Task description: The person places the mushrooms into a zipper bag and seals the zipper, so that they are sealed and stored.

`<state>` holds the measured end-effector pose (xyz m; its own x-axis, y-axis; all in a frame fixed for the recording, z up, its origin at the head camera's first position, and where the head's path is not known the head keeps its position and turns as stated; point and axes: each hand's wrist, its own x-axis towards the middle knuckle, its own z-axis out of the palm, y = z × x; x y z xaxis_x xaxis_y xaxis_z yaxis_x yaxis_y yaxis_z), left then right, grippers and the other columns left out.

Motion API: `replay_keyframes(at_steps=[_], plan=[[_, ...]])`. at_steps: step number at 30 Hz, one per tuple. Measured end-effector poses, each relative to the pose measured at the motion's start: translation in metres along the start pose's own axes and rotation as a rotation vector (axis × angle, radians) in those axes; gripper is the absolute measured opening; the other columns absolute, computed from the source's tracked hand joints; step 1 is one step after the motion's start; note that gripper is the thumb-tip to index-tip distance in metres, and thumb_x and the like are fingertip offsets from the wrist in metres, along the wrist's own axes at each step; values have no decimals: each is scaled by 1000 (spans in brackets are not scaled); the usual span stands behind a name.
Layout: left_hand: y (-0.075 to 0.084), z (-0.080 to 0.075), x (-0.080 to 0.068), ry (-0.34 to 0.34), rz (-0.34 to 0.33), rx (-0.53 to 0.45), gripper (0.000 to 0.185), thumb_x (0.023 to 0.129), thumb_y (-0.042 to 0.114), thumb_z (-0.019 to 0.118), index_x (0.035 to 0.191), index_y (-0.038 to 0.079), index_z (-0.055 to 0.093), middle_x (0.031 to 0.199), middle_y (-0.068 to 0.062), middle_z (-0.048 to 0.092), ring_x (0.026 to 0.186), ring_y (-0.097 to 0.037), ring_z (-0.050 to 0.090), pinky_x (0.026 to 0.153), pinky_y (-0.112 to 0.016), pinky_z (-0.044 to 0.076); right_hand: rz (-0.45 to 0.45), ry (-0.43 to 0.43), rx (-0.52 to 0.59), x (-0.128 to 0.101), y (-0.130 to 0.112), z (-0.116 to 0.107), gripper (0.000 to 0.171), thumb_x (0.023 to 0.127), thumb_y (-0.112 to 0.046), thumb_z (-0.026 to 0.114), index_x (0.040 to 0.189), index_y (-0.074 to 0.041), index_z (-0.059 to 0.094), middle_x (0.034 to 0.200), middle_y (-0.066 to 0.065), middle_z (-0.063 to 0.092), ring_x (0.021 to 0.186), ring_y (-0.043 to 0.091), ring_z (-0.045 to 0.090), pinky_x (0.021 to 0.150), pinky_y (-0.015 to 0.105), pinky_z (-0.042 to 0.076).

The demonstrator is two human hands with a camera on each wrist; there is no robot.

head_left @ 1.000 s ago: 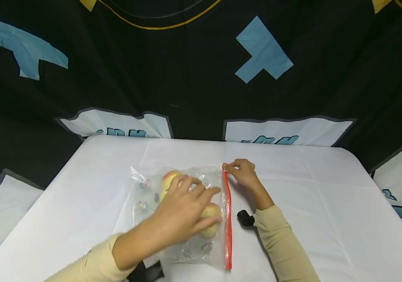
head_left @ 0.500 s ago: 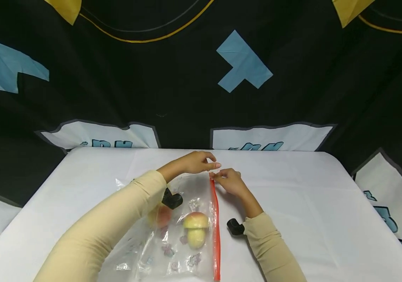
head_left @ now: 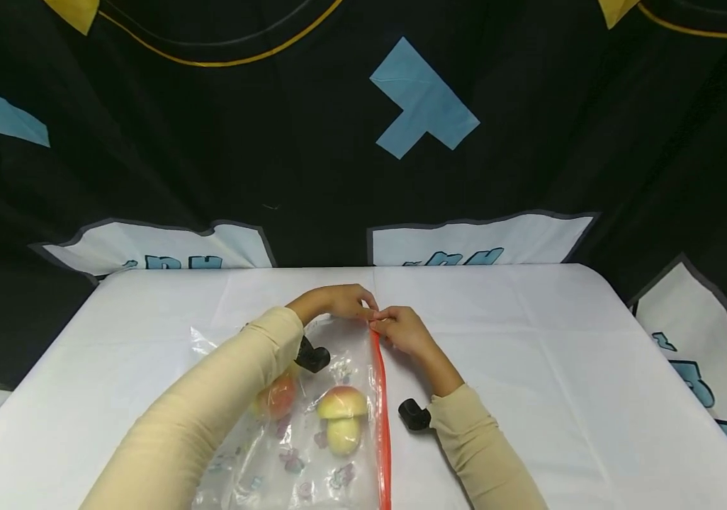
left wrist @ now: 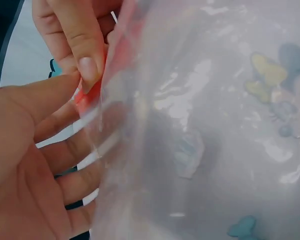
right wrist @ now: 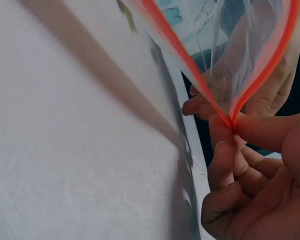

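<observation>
A clear plastic zip bag (head_left: 312, 474) with a red zip edge lies on the table, its opening toward the right. Small cartoon prints cover it. Inside are a yellow mushroom-shaped piece (head_left: 342, 418) with a reddish cap and a red-and-yellow rounded piece (head_left: 279, 395), partly behind the left sleeve. My right hand (head_left: 404, 331) pinches the far end of the red zip strip (right wrist: 190, 65); in the right wrist view the two strips spread apart from that pinch. My left hand (head_left: 341, 301) meets it there, thumb and fingers pinching the bag's corner beside the right thumb.
A white cloth covers the table (head_left: 529, 368). Black wrist camera mounts (head_left: 414, 414) sit by both sleeves. Behind the table hangs a black printed curtain (head_left: 312, 142) with blue and white shapes.
My left hand has swept from over the bag's middle to its far corner, joining the right hand, which keeps its pinch. The head view has shifted, and the bag appears nearer.
</observation>
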<state>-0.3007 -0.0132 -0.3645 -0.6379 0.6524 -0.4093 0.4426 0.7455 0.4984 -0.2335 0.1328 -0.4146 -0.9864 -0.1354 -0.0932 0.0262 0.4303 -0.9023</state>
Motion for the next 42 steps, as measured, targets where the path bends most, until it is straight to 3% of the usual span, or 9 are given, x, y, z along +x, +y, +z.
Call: replay_keyframes(at_steps=[4,8,13,20,26,35,42], plan=[[5,-5,-5,43,13,-26,25,90,21,56,102,2,65,85,-4,62,71,-8,48,62,-18,39,5,29,34,1,-6,-3,20,84,-11,61,94,6,65,71,5,61,54,10,48,48,20,38],[14,-11,-8,120,-13,-15,20,89,19,58,95,2,66,80,-2,63,70,-9,52,63,-18,42,8,23,36,2,-10,-10,24,85,-16,60,94,6,65,69,2,58,56,9,47,52,20,39],[19,-11,-10,159,-9,-69,15,90,15,56,91,2,63,77,-6,66,71,-12,59,66,-21,47,30,20,58,0,-12,-12,21,87,-19,56,86,2,61,65,-2,49,59,10,44,52,21,36],[24,-6,-13,266,37,-34,18,90,11,51,81,1,64,77,-5,64,69,-11,52,63,-19,42,38,104,137,-4,-16,-6,15,85,-17,56,77,-5,57,69,-2,53,65,13,47,55,22,36],[31,0,-14,288,46,5,21,91,17,53,82,2,63,72,-3,61,64,-8,47,60,-18,37,64,160,176,-13,-16,-4,14,84,-15,57,76,-4,57,71,-1,57,65,10,52,58,23,38],[36,10,-18,325,19,77,22,92,24,52,88,6,64,81,-2,60,70,-11,48,63,-22,39,70,226,208,-26,-16,1,14,83,-14,57,72,-5,55,67,-2,53,66,14,49,56,22,37],[39,17,-21,355,51,120,21,91,24,54,87,7,64,78,-1,59,71,-12,48,65,-23,39,84,211,202,-39,-17,1,16,83,-14,57,69,-8,52,63,-3,49,64,14,46,53,22,35]])
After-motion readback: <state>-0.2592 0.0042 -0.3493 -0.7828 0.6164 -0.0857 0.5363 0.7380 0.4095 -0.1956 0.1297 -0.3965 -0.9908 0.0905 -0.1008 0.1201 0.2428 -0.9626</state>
